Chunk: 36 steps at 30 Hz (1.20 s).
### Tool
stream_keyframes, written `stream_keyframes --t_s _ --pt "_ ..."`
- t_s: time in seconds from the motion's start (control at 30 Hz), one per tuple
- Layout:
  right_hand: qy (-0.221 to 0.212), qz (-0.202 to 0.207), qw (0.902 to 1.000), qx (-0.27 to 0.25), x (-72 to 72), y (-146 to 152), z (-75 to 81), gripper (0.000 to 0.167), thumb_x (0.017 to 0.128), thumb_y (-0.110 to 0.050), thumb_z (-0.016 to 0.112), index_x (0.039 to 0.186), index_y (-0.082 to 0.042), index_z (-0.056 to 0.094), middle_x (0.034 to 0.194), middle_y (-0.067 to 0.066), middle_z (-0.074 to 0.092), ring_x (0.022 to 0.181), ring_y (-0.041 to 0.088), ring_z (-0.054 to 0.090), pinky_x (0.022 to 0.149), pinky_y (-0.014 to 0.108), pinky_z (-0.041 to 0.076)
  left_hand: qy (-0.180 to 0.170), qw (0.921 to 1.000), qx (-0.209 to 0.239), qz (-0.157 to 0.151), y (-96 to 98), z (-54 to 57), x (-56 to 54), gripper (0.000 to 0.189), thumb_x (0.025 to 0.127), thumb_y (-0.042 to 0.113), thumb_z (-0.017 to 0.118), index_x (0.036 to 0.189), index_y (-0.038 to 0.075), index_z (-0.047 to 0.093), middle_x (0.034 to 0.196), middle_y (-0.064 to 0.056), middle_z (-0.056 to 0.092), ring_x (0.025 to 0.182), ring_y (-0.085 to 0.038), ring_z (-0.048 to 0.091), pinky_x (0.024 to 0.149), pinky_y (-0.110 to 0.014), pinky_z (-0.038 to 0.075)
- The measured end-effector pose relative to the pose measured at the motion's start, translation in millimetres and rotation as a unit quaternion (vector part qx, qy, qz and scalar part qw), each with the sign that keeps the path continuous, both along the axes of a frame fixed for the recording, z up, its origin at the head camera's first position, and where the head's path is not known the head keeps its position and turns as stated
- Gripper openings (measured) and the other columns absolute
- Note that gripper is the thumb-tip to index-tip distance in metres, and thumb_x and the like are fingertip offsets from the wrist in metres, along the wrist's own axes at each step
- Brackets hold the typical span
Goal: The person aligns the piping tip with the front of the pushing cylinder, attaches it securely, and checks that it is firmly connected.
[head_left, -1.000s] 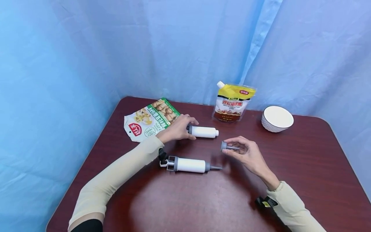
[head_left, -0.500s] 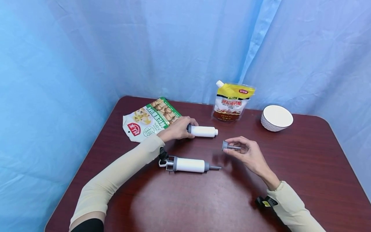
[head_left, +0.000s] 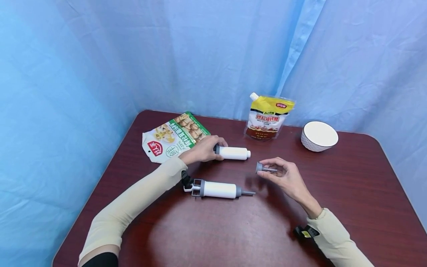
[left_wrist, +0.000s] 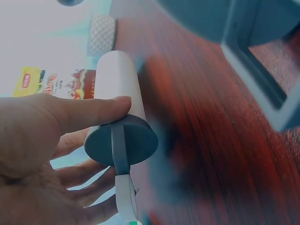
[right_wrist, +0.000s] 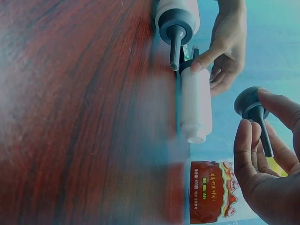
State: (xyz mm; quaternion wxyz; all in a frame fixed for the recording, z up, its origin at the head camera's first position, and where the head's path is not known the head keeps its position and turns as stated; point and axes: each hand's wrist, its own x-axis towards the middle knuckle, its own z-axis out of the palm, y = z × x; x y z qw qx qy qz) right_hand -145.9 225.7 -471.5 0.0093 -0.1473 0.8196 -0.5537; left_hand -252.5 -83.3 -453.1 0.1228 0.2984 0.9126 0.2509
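Note:
My left hand [head_left: 205,149] grips a white icing syringe [head_left: 233,153] near its grey end collar, with the thumb [left_wrist: 117,107] on the barrel in the left wrist view. The syringe lies nearly level, its bare threaded tip pointing right; its handle is mostly hidden by the hand in the head view. Between thumb and fingertips, my right hand [head_left: 287,180] pinches a loose grey nozzle [right_wrist: 248,102] above the table. The nozzle's wide end faces the syringe tip, a gap apart, and its thin spout points back toward the palm. Nearer me lies a second icing syringe [head_left: 219,190] with a nozzle fitted.
A green and white food packet [head_left: 173,138] lies flat behind the left hand. At the back stand a yellow, white and brown spouted pouch [head_left: 267,118] and a white bowl [head_left: 319,137]. Blue curtains [head_left: 213,55] hang behind the dark red table [head_left: 213,233].
My left thumb and fingers have drawn in slightly round the syringe's grey end. The right hand with the nozzle has hardly moved.

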Motion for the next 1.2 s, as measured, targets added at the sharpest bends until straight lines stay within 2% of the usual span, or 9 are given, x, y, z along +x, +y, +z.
stream_keyframes --t_s 0.27,0.53,0.67,0.8,0.93,1.2 --pt "-0.012 0.000 0.9999 -0.009 -0.7 1 0.8 0.030 0.091 -0.014 0.082 0.119 -0.010 0.074 0.112 0.013 0.074 0.088 0.010 0.072 0.080 0.021 0.060 0.004 0.9998 0.017 -0.003 -7.8 6.2 8.4 0.040 0.091 0.022 0.082 0.128 0.011 0.070 0.122 -0.011 0.070 0.110 -0.025 0.063 0.096 -0.040 0.050" --pt "-0.032 0.005 0.9994 -0.013 -0.8 2 2.4 0.031 0.092 -0.018 0.081 0.121 -0.009 0.074 0.116 0.014 0.074 0.092 0.011 0.073 0.083 0.021 0.060 0.013 0.9990 0.043 -0.006 -11.8 12.7 16.1 0.042 0.091 0.024 0.082 0.130 0.011 0.069 0.123 -0.010 0.070 0.111 -0.024 0.061 0.102 -0.044 0.045" --pt "-0.034 0.012 0.9993 -0.013 0.1 2 3.6 0.032 0.093 -0.018 0.080 0.123 -0.009 0.073 0.119 0.015 0.074 0.093 0.014 0.074 0.084 0.021 0.060 0.020 0.9986 0.048 -0.011 -11.8 15.5 20.6 0.042 0.091 0.024 0.083 0.129 0.012 0.069 0.123 -0.008 0.071 0.109 -0.022 0.061 0.099 -0.041 0.047" --pt "-0.038 0.012 0.9991 -0.015 0.3 2 4.1 0.033 0.093 -0.018 0.080 0.124 -0.009 0.073 0.120 0.015 0.074 0.095 0.016 0.074 0.085 0.021 0.060 0.012 0.9986 0.049 -0.011 -11.7 18.3 25.6 0.042 0.091 0.024 0.083 0.129 0.013 0.070 0.124 -0.008 0.070 0.107 -0.021 0.059 0.095 -0.038 0.048" --pt "-0.036 0.009 0.9992 -0.012 0.1 2 4.3 0.034 0.093 -0.018 0.080 0.125 -0.009 0.073 0.119 0.015 0.074 0.095 0.015 0.074 0.086 0.020 0.060 0.006 0.9984 0.054 -0.012 -12.4 21.0 29.3 0.042 0.092 0.024 0.082 0.130 0.013 0.070 0.124 -0.007 0.070 0.107 -0.020 0.059 0.095 -0.037 0.049" --pt "-0.036 -0.001 0.9994 -0.003 -1.0 4 5.3 0.035 0.093 -0.020 0.080 0.126 -0.011 0.073 0.119 0.011 0.075 0.097 0.011 0.073 0.086 0.020 0.059 0.019 0.9963 0.078 -0.031 -15.6 26.4 35.4 0.041 0.090 0.022 0.084 0.128 0.011 0.071 0.120 -0.007 0.072 0.105 -0.019 0.061 0.094 -0.037 0.050"
